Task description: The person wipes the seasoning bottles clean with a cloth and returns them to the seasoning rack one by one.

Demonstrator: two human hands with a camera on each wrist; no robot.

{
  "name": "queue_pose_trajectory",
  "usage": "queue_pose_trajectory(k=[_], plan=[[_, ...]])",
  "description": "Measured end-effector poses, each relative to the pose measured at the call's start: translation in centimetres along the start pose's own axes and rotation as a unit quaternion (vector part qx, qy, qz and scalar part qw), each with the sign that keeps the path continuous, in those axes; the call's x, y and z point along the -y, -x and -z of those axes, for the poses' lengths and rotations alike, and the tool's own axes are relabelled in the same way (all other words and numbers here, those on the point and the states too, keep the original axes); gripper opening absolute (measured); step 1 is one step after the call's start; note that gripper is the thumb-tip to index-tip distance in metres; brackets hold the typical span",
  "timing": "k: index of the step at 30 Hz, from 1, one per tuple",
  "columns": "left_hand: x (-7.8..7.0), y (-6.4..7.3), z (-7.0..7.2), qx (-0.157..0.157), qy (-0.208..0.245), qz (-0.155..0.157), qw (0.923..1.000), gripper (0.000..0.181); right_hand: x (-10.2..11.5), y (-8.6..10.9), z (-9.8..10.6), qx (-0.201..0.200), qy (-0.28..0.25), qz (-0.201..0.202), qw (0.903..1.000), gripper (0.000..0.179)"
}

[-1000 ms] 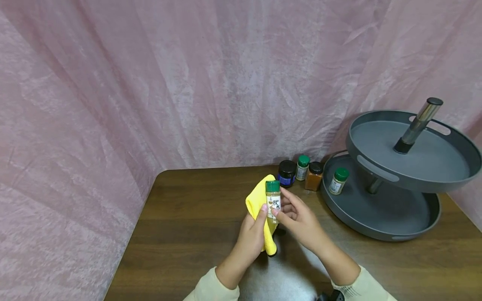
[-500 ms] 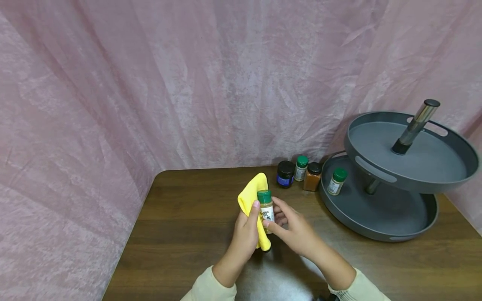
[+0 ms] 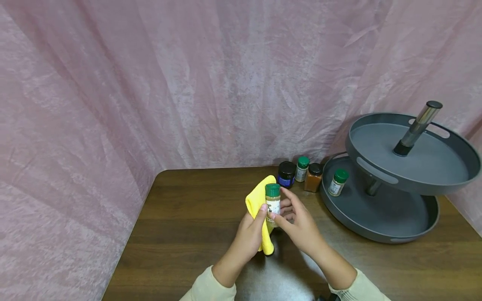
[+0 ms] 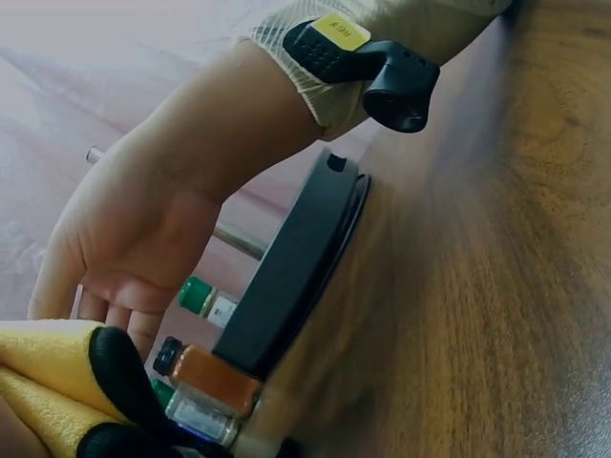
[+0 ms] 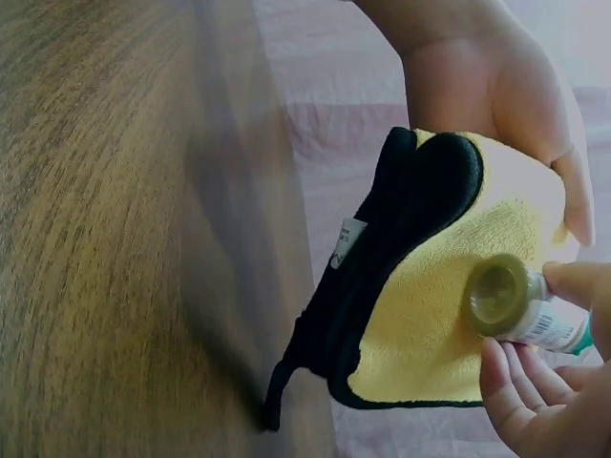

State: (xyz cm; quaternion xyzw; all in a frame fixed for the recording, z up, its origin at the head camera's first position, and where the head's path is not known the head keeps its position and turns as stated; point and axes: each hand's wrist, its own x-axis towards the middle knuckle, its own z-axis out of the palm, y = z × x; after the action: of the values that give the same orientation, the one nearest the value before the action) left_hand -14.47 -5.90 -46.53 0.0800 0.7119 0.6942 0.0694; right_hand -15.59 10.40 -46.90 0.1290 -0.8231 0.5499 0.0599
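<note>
In the head view, my left hand (image 3: 246, 236) grips a folded yellow cloth (image 3: 257, 198), its thumb at the side of a spice jar (image 3: 273, 205). The jar is small and clear, with a green lid, a white label and pale contents. From the other side, my right hand (image 3: 303, 228) holds the jar between thumb and fingers. The right wrist view shows the jar's round base (image 5: 498, 294) right against the cloth's yellow face (image 5: 420, 329). Black edging and a small white tag run along the cloth there. Both hands are raised over the wooden table.
Behind the hands stand a dark jar (image 3: 287, 173) with a blue label, a green-lidded jar (image 3: 302, 169) and an orange-brown jar (image 3: 314, 177). At right is a two-tier grey tray stand (image 3: 380, 217), another green-lidded jar (image 3: 338, 182) on its lower tier. A pink curtain (image 3: 226, 83) hangs behind.
Both hands, the cloth and the spice jar shifted left and nearer, then back right. The jar has turned, so its label's large characters now show only at the left edge.
</note>
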Motion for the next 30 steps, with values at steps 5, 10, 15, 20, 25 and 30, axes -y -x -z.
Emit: queue_pose_trajectory(k=[5, 10, 15, 20, 25, 30], plan=[[0.20, 0.02, -0.01, 0.022, 0.022, 0.016, 0.9994, 0.050, 0.02, 0.02, 0.28, -0.018, 0.003, -0.005, 0.9998, 0.060], [0.44, 0.01, 0.30, -0.001, 0.046, 0.037, 0.9982, 0.052, 0.13, 0.06, 0.40, -0.017, -0.005, 0.001, 0.9998, 0.049], [0.45, -0.13, 0.49, -0.028, 0.074, 0.045, 0.9959, 0.052, 0.26, 0.18, 0.46, -0.041, -0.020, 0.033, 0.9984, 0.049], [0.45, -0.17, 0.45, -0.028, 0.093, 0.043, 0.9943, 0.050, 0.56, 0.37, 0.47, -0.081, -0.038, 0.094, 0.9916, 0.054], [0.50, -0.34, 0.53, -0.016, 0.141, 0.072, 0.9873, 0.051, 0.96, 0.67, 0.21, -0.074, -0.037, 0.156, 0.9843, 0.054], [0.20, -0.65, 0.79, -0.024, 0.179, 0.109, 0.9776, 0.056, 0.88, 0.97, -0.07, -0.049, -0.031, 0.159, 0.9856, 0.055]])
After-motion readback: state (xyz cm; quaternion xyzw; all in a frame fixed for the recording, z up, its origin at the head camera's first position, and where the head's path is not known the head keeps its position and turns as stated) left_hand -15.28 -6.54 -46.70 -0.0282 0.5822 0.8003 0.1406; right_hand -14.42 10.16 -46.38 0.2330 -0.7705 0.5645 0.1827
